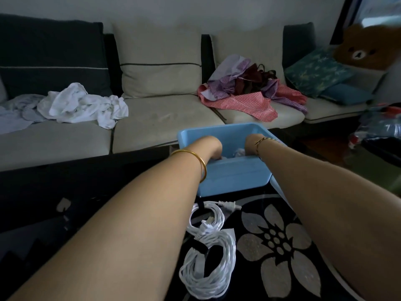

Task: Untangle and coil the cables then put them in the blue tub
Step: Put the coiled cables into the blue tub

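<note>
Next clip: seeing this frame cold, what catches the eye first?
Two bare forearms reach into the blue tub at centre, the left hand and right hand sunk behind its near wall, fingers hidden. Nearer the camera, strapped coils of white cable lie on the black flower-patterned table. Heaps of clothes sit on the sofa behind.

Head-worn camera faces forward and down, near the blue tub [234, 174].

Dark floral surface [280, 242], maybe glass tabletop: blue tub [234, 173] at far end; white cable coil [205, 221], second coil [208, 276] nearer.
</note>
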Tool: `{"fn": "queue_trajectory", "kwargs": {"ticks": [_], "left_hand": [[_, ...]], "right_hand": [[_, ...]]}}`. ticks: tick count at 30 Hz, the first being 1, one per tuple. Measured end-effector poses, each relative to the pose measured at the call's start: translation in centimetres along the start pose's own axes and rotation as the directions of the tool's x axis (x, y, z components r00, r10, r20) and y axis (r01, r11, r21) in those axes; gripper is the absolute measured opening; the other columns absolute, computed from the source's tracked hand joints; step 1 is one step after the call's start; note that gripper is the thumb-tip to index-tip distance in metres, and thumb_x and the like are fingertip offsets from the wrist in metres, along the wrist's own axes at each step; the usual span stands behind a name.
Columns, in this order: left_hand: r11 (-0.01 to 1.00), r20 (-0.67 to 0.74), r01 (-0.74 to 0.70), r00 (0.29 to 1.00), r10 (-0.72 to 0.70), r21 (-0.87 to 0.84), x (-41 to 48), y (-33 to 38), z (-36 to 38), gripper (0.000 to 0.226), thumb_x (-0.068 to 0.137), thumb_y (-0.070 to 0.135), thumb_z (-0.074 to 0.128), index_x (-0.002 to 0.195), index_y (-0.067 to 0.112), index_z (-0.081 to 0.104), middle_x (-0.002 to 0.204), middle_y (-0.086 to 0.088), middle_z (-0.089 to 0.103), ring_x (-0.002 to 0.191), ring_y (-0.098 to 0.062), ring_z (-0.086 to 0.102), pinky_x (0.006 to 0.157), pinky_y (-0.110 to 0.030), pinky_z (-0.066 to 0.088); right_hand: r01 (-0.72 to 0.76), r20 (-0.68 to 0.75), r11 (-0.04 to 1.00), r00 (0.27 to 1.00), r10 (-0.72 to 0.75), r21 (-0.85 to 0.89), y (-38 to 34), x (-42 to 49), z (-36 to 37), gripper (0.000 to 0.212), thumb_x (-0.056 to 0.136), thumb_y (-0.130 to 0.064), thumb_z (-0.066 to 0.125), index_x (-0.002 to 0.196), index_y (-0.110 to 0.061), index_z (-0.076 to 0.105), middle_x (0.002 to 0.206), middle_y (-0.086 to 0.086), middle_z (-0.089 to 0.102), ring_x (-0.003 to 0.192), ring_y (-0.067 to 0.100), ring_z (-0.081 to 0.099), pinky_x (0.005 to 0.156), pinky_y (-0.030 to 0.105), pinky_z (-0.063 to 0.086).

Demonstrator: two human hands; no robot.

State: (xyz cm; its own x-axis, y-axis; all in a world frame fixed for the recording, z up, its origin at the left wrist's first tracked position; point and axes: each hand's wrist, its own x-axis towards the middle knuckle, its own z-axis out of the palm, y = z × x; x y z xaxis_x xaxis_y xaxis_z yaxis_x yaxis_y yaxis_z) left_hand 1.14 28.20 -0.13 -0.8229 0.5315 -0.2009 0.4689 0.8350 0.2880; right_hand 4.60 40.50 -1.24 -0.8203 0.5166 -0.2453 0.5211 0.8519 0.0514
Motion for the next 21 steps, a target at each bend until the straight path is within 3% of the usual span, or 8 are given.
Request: {"fn": "queue_trajectory", "kwargs": {"ticks": [3,6,8,10,12,14,18,21], "left_hand": [[0.996,-0.155,-0.084,0.984,0.085,0.012,-0.8,-1.1,-1.0,0.027,0.095,0.016,0.054,0.113,0.0,0.064,0.116,-0.013,0.066,0.106,-0.028,0.064,0.088,-0.031,0.048],[0.967,-0.421,-0.148,0.906,0.048,-0.207,-2.4,-3.9,-3.0,0.022,0.088,0.008,0.048,0.087,-0.001,0.068,0.092,-0.017,0.072,0.084,-0.03,0.069,0.077,-0.038,0.057],[0.948,-0.62,-0.168,0.783,-0.038,-0.269,-4.1,-6.6,-3.5,0.017,0.089,0.014,0.047,0.08,0.008,0.06,0.091,-0.01,0.067,0.084,-0.027,0.062,0.074,-0.032,0.05],[0.926,-0.699,-0.156,0.701,-0.143,-0.345,-5.5,-9.8,-2.7,0.015,0.089,0.018,0.047,0.076,0.012,0.052,0.09,-0.011,0.063,0.085,-0.028,0.057,0.072,-0.034,0.043],[0.908,-0.644,-0.082,0.731,-0.226,-0.412,-6.1,-12.7,-1.0,0.016,0.089,0.017,0.048,0.079,0.007,0.056,0.092,-0.012,0.066,0.089,-0.03,0.06,0.075,-0.034,0.046],[0.933,-0.476,0.029,0.854,-0.211,-0.36,-5.5,-14.7,1.0,0.02,0.09,0.016,0.051,0.093,0.004,0.067,0.101,-0.013,0.069,0.098,-0.031,0.062,0.081,-0.034,0.047],[0.987,-0.147,0.081,0.984,-0.101,-0.139,-4.6,-15.9,4.3,0.04,0.089,0.025,0.058,0.127,0.011,0.059,0.127,-0.012,0.06,0.116,-0.03,0.056,0.098,-0.036,0.045],[0.999,-0.073,0.047,0.996,-0.048,-0.016,-4.0,-15.3,4.6,0.041,0.085,0.033,0.062,0.123,0.018,0.058,0.124,-0.008,0.061,0.114,-0.029,0.055,0.099,-0.043,0.044]], "right_hand": [[0.032,-0.046,0.997,0.998,-0.036,-0.07,-0.1,-0.8,0.1,0.039,0.099,-0.02,0.044,0.132,0.0,0.049,0.137,0.018,0.05,0.126,0.032,0.047,0.102,0.038,0.038],[-0.008,-0.299,0.984,0.952,0.062,0.179,-0.6,-3.2,-1.8,0.027,0.095,-0.01,0.049,0.12,-0.006,0.057,0.125,0.014,0.058,0.113,0.033,0.056,0.086,0.039,0.047],[0.134,-0.463,0.914,0.884,0.064,0.382,-1.1,-6.4,-2.5,0.018,0.092,-0.01,0.05,0.103,-0.009,0.064,0.104,0.011,0.066,0.094,0.033,0.064,0.077,0.04,0.054],[0.328,-0.445,0.811,0.891,-0.094,0.485,-1.5,-10.4,-1.7,0.017,0.09,-0.012,0.052,0.087,-0.005,0.067,0.082,0.011,0.071,0.075,0.032,0.069,0.07,0.042,0.058],[0.329,-0.19,0.87,0.942,-0.275,0.369,-2.3,-12.8,0.9,0.022,0.09,-0.014,0.053,0.088,0.0,0.069,0.084,0.011,0.073,0.069,0.029,0.067,0.072,0.035,0.056],[0.289,-0.044,0.94,0.957,-0.286,0.18,-3.5,-12.7,4.2,0.027,0.091,-0.018,0.052,0.101,0.002,0.066,0.104,0.014,0.069,0.083,0.029,0.061,0.08,0.033,0.05],[0.184,-0.042,0.978,0.983,-0.181,0.102,-5.7,-11.7,7.9,0.032,0.095,-0.027,0.052,0.119,-0.007,0.057,0.129,0.012,0.054,0.121,0.032,0.048,0.095,0.038,0.044],[0.141,-0.115,0.99,0.984,-0.137,0.025,-6.3,-11.2,8.7,0.036,0.095,-0.031,0.053,0.127,-0.014,0.054,0.133,0.008,0.046,0.127,0.029,0.039,0.094,0.037,0.042]]}}
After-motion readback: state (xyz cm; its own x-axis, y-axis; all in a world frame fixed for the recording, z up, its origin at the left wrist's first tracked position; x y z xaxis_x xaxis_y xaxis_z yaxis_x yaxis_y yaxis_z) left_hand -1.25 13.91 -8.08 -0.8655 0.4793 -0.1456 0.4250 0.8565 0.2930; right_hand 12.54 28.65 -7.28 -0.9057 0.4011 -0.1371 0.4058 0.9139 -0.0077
